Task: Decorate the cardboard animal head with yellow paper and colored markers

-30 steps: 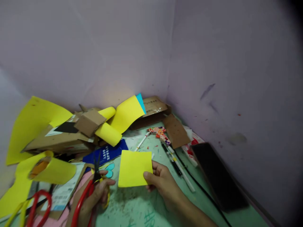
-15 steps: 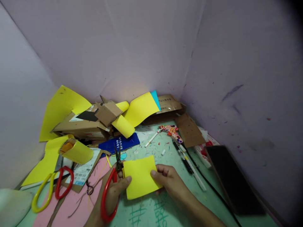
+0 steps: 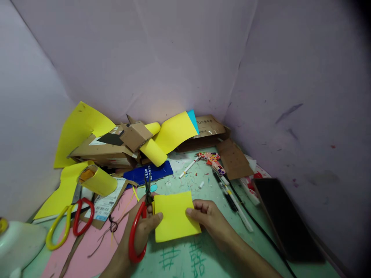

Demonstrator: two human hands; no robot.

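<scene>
Between my two hands is a square piece of yellow foam sheet or thick paper (image 3: pixel 175 218), held a little above the table. My left hand (image 3: pixel 143 227) pinches its left edge with the thumb on top. Red-handled scissors (image 3: pixel 138 235) also hang in that hand, blades pointing away from me; part of their handle is hidden behind the fingers. My right hand (image 3: pixel 213 220) grips the right edge, thumb on top and fingers curled beneath. Beyond the square lies a blue printed card (image 3: pixel 150 173) on the table.
Left are a second pair of scissors (image 3: pixel 78 220), a yellow roll (image 3: pixel 101 183), and pink sheet (image 3: pixel 95 247). Cardboard boxes (image 3: pixel 92 152) and a yellow sheet (image 3: pixel 175 131) line the wall. Right lie a patterned glue gun (image 3: pixel 213 160), pens (image 3: pixel 228 195), a cable and a dark flat device (image 3: pixel 286 220).
The view has shifted slightly, so the whole scene sits a little further right. Both hands keep the same hold on the yellow square, which is tilted slightly differently.
</scene>
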